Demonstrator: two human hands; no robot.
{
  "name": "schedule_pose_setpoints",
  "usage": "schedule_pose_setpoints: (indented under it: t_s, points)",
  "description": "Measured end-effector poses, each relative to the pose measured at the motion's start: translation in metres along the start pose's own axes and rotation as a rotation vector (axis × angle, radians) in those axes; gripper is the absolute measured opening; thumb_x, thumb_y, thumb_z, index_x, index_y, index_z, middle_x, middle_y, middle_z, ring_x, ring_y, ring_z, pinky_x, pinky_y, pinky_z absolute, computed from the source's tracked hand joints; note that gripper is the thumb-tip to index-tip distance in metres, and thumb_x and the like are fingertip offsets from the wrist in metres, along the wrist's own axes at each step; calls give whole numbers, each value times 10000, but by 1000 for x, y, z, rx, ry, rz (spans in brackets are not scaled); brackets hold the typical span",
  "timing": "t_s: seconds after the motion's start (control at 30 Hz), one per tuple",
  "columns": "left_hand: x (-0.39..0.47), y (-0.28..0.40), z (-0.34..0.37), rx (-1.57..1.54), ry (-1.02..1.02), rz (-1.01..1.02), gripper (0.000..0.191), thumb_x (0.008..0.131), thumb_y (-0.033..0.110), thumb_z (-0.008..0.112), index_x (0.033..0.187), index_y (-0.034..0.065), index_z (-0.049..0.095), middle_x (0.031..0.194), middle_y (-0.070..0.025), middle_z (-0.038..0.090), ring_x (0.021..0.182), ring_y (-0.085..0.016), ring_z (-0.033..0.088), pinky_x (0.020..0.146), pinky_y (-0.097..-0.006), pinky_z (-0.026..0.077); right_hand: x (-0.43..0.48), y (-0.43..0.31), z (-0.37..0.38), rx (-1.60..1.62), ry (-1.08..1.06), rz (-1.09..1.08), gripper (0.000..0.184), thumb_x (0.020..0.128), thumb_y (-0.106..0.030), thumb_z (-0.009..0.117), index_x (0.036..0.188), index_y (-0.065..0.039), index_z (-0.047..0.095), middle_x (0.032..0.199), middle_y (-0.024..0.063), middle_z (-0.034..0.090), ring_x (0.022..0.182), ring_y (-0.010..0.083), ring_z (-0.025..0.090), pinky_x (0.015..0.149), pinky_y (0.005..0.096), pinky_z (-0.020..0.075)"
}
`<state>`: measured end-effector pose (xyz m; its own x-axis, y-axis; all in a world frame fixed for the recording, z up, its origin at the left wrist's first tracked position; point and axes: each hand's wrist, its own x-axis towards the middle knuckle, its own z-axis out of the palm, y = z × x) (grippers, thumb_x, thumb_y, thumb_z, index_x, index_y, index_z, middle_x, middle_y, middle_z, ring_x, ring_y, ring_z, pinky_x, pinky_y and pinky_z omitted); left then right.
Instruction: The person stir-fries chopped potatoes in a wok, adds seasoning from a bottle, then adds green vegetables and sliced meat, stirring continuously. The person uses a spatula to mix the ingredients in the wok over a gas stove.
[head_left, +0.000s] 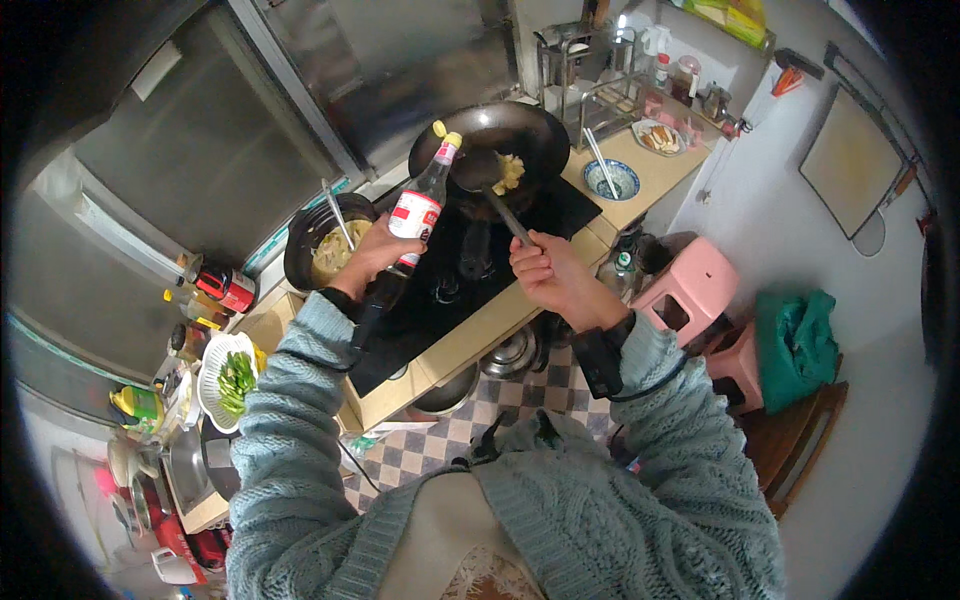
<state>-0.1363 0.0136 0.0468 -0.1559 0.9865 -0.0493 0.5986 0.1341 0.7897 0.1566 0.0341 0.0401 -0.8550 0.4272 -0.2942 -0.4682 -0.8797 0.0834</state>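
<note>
My left hand (381, 256) grips a bottle of dark liquid (416, 214) around its lower label. The bottle leans with its neck toward the wok (544, 135), and its yellow flip cap (442, 133) is up. In my right hand (541, 271) is the handle of a metal ladle (506, 214), whose bowl rests inside the wok. Yellowish pieces of food (511, 174) lie in the wok beside the ladle. Whether liquid is leaving the bottle cannot be made out.
Left of the black cooktop (450, 289) stands a dark pot (300, 232) with food and a spoon. A blue-patterned bowl (621, 169) with chopsticks is right of the wok. A white basket (206, 379) holds green vegetables. Pink stools (697, 277) stand at the right.
</note>
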Motion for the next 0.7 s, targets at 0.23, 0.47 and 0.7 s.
schedule_pose_setpoints:
  t_s: [0.23, 0.47, 0.7]
  points:
    - [0, 6, 15, -227, 195, 86, 592, 594, 169, 759, 1090, -1, 485, 977, -86, 604, 897, -191, 575, 817, -319, 444, 10, -48, 2, 58, 16, 85, 166, 898, -184, 427, 886, -21, 463, 612, -27, 401, 451, 68, 360, 362, 178, 291]
    - [-79, 21, -17, -346, 305, 123, 568, 576, 168, 768, 1049, 8, 498, 948, -90, 602, 884, -182, 576, 821, -309, 443, 62, -117, -8, -737, 440, -195, 171, 919, -201, 421, 829, -63, 464, 534, -11, 368, 425, 99, 336, 349, 234, 279]
    - [-197, -3, -45, -380, 455, 78, 559, 576, 167, 765, 1047, 20, 502, 938, -74, 596, 873, -159, 572, 812, -293, 446, 86, -111, -61, -2422, 832, -1111, 420, 848, -338, 486, 763, 47, 628, 769, 297, 584, 773, 454, 578, 656, 509, 457]
